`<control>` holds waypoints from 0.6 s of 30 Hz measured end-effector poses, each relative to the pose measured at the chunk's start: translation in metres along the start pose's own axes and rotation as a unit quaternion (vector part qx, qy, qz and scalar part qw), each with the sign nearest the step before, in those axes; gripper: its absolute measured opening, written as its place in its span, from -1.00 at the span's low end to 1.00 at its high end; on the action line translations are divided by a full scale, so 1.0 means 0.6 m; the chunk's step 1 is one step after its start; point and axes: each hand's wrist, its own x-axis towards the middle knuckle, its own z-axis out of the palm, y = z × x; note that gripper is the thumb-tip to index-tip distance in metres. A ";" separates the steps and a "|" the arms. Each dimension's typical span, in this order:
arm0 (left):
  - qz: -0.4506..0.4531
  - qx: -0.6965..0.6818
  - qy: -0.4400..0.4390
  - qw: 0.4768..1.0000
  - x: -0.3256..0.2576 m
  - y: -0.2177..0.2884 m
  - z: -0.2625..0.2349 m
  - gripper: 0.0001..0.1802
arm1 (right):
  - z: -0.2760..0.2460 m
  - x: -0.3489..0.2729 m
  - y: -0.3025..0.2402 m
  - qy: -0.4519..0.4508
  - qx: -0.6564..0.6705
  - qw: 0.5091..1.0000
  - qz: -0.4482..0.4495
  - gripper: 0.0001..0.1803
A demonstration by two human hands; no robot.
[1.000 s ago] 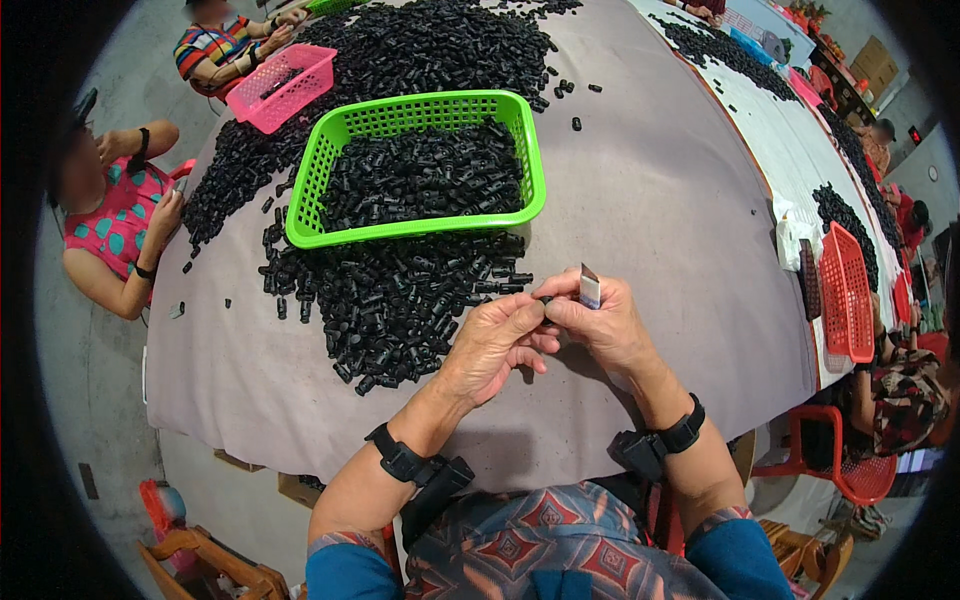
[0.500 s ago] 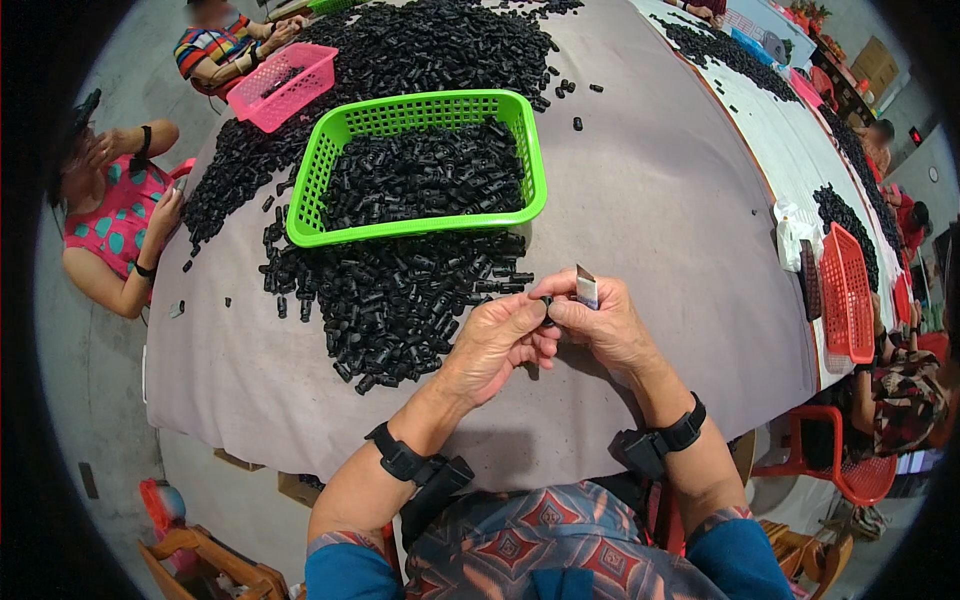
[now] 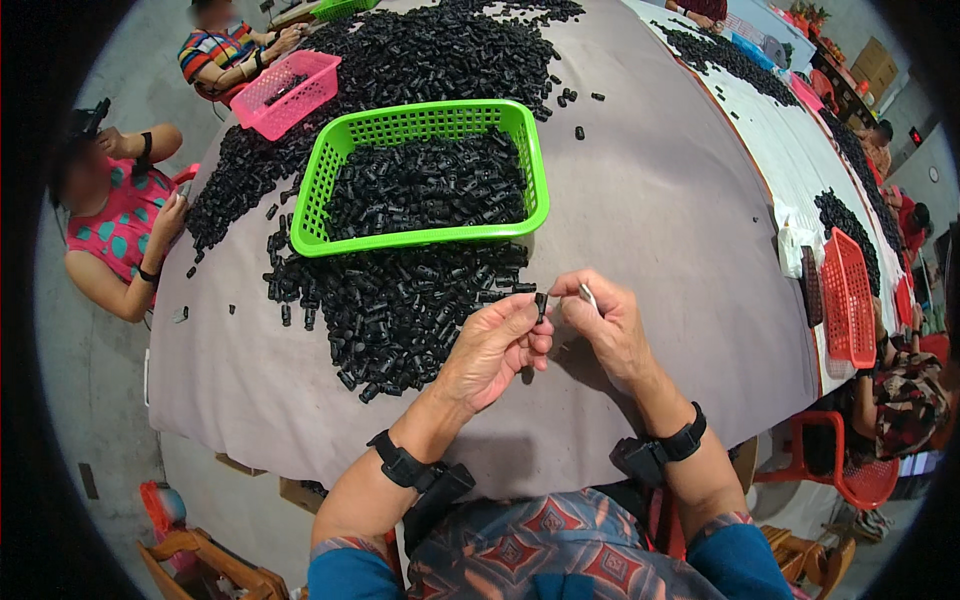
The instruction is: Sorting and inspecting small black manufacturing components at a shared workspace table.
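Pinched in my left hand [image 3: 488,352], a small black cylindrical plastic part [image 3: 541,306] stands nearly upright between thumb and fingertips. Just to its right, my right hand [image 3: 615,328] is closed on a small flat, pale, blade-like piece [image 3: 588,295], seen almost edge-on. The right fingertips are slightly apart from the black part. A loose pile of similar black parts [image 3: 395,325] lies left of my hands. Beyond it, a bright green basket [image 3: 420,244] full of the same parts sits on the pile.
A larger heap of black parts [image 3: 430,50] covers the far table, with a pink basket [image 3: 286,97] at its left. Two people sit on the left. At right, a red basket [image 3: 847,300] stands by a white bag [image 3: 800,245], with other people beyond.
My right hand has drawn slightly away from the black part, and the flat piece has turned from showing its face to nearly edge-on. The black part now shows more fully in my left fingers.
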 end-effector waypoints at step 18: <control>0.055 0.010 0.037 0.998 0.000 0.001 0.000 -0.78 | -0.003 0.002 -0.023 -0.053 -0.203 0.976 -0.061 -0.82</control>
